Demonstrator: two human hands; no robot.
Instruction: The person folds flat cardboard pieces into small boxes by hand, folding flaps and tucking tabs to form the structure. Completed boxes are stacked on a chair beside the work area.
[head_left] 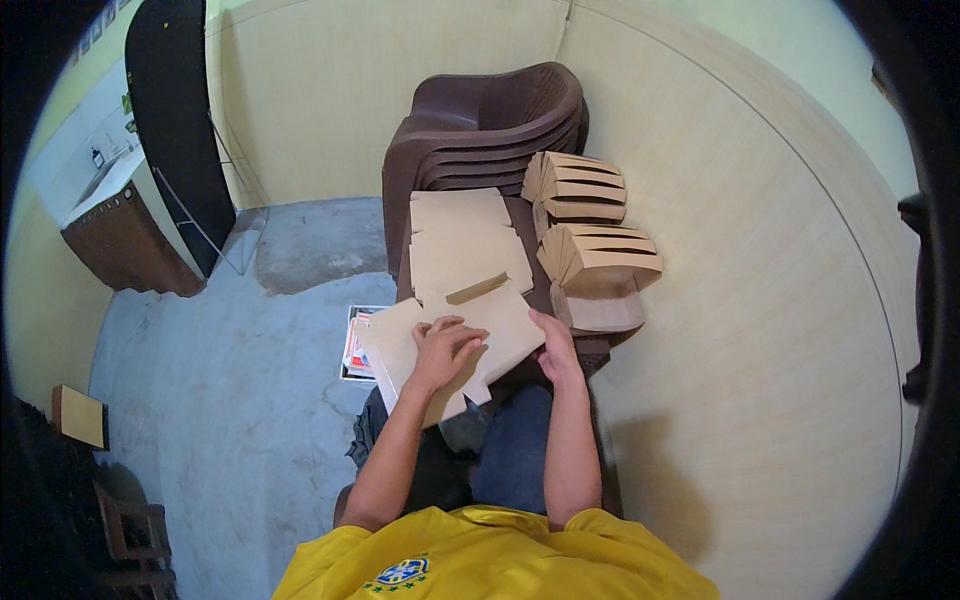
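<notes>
Sitting on the floor [230, 410] at the left, a crate [359, 377] of papers [357, 345] is partly hidden by the left end of a notched cardboard sheet [505, 333], which lies slantwise in front of the person. The left grip [446, 352] rests on top of that sheet, fingers apart and loosely bent, pressing rather than clasping; if it leans too hard, the left end could sag or crease in the wrong place. Ahead, flat sheets [465, 235] lie on the seat of the stacked brown chairs [490, 110], beyond the cardboard sheet's far edge, where a narrow flap [478, 290] stands raised; an uneven push there could bend the flap askew. The right grip [556, 347] is closed on the right edge, thumb above, other fingers mostly hidden; should it slacken, that side may slip. Farther right, two folded cardboard bundles [608, 252] stand nearby, and a careless swing of the sheet could topple them.
</notes>
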